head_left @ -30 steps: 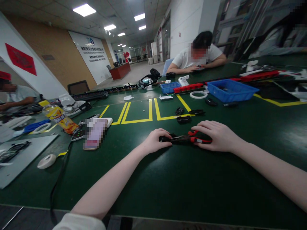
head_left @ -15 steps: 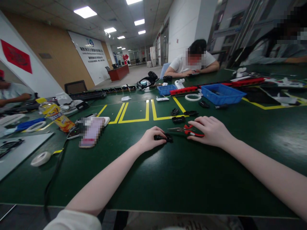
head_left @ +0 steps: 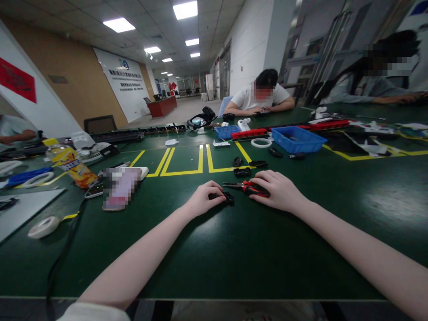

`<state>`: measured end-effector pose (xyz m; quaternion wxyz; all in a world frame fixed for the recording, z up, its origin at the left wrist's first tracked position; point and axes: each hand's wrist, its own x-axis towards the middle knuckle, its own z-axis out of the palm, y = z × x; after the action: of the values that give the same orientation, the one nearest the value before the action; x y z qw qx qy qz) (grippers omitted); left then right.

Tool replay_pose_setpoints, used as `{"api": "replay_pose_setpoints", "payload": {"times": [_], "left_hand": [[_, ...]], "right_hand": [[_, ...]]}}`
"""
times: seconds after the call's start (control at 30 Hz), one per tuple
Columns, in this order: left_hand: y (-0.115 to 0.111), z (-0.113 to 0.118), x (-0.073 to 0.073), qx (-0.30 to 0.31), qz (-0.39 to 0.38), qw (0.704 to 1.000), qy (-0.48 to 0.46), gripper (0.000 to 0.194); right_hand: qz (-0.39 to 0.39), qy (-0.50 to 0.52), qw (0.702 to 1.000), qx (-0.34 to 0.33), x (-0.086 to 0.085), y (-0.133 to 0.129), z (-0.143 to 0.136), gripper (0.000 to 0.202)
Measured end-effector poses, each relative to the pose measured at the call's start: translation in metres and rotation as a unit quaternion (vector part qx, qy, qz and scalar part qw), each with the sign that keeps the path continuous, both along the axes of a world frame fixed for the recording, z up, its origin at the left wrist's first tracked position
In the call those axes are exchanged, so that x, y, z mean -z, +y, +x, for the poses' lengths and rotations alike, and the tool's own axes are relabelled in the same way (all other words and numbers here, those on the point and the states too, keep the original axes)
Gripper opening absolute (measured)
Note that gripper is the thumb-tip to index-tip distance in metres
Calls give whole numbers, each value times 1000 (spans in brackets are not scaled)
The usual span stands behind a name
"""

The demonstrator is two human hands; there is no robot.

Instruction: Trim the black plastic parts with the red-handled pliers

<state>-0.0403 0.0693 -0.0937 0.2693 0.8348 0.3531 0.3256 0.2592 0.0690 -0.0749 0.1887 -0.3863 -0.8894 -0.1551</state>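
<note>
My left hand (head_left: 204, 199) is closed, with thumb and fingers around a small black plastic part (head_left: 228, 199) at the table's middle. Its fingers hide some of the part. Red-and-black long-nose pliers (head_left: 248, 187) are in my right hand (head_left: 280, 189), their tips pointing left. The jaws lie just beyond the black part, close to my left fingertips; whether they touch it I cannot tell. Behind the pliers lie more black parts, among them a blocky one (head_left: 242, 172) and a flat one (head_left: 258, 163).
A blue bin (head_left: 297, 141) and a white ring (head_left: 261, 142) stand farther back. On the left are a phone (head_left: 123, 189), a drink bottle (head_left: 72, 164) and a tape roll (head_left: 44, 227). Yellow tape (head_left: 182, 173) marks the green table. A person (head_left: 261, 96) sits opposite.
The pliers have shifted left, so their tips now reach past the black part's right end. Their handles look closer together. My left hand keeps its hold; the whole view has shifted slightly.
</note>
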Motion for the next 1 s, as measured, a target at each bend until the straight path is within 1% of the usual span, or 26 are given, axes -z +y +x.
{"api": "replay_pose_setpoints", "payload": {"times": [0.07,0.17,0.3,0.5,0.6,0.67,0.8,0.9,1.0], "left_hand": [[-1,0,0,0,4,1000,4,11],[-2,-1,0,1,12,1000,8,10],[-2,1,1,0,22,1000,8,10],[-1,2,1,4,25,1000,11,9],[-2,1,0,14,23,999,20,16],[-1,0,-1,17,21,999,24,19],[0,-2,-2,19,12,999,24,12],[2,-2,-3,12,5,1000,18,9],[3,-1,-4,-2,-1,1000,12,8]], "right_hand": [[-27,18,999,3,1,2,2,47],[-66,36,997,11,4,3,1,49],[-89,54,994,42,9,2,-10,57],[-90,63,990,84,12,1,-22,42],[-81,65,991,88,10,-1,-20,40],[-71,68,992,85,7,-3,-18,40],[-54,75,994,64,3,-6,-14,43],[-28,81,996,24,3,-7,-13,46],[1,84,996,-27,2,-9,-13,45]]}}
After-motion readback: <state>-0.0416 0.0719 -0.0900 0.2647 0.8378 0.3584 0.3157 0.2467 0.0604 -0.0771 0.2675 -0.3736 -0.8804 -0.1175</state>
